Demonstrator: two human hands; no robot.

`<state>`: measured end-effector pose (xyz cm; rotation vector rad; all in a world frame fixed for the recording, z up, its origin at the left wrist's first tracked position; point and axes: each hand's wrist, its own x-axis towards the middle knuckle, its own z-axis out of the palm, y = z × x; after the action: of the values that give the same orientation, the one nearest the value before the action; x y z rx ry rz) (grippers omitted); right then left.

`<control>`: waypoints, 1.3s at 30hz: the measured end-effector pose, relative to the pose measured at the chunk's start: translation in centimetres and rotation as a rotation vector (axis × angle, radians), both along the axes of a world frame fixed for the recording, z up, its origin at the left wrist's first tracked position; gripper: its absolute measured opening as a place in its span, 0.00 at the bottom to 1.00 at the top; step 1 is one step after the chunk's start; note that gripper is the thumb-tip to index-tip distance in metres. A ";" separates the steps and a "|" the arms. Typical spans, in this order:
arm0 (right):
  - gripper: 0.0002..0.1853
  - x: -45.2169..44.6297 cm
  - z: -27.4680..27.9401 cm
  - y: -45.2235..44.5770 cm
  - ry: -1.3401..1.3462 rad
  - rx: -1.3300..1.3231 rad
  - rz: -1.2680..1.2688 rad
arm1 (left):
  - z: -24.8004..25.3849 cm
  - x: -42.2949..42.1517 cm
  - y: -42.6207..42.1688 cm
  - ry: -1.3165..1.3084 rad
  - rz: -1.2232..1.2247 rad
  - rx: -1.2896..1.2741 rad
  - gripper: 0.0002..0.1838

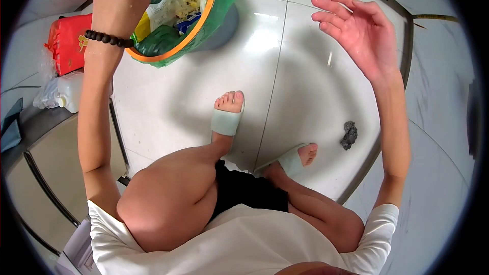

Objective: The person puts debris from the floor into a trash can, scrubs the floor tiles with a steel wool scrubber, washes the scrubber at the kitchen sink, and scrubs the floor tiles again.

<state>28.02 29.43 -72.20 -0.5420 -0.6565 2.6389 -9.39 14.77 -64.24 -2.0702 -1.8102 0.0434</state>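
My left hand [119,2], with a dark bead bracelet [108,38] on its wrist, is over the near left side of a trash bin [208,7]. The top edge of the view cuts off most of its fingers, so whether it holds anything is hidden. The bin has an orange rim and a green plastic bag lining. Inside lie crumpled wrappers [175,7], white, yellow and blue. My right hand [364,33] is raised over the floor at the right, palm showing, fingers loosely curled and apart, holding nothing. Its skin looks wet.
A dark grey tangled clump [349,135] lies on the tiled floor [300,86] by my right slipper [290,163]. A red bag [69,46] and a white plastic jug [70,91] are at the left, near a dark-edged cabinet [56,158]. Marble-patterned wall [438,102] at right.
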 end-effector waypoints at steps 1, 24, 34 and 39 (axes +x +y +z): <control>0.26 0.0 0.1 0.1 0.019 0.028 0.021 | 0.5 1.9 0.3 -0.004 0.001 -0.004 0.11; 0.30 -0.7 2.9 -2.6 0.125 0.094 0.039 | -1.4 13.6 0.6 -1.176 0.177 -0.239 0.08; 0.31 0.6 0.5 -0.2 0.000 0.241 0.013 | 2.1 -3.0 -1.8 -0.146 0.319 -0.541 0.29; 0.26 1.6 -2.3 0.9 -0.314 0.488 -0.039 | 0.9 -1.0 -2.9 0.312 0.152 -0.354 0.50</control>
<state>29.58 30.29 -74.52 -0.8075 -1.3189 2.2509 -10.39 11.89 -63.30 -1.9988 -1.8556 0.7347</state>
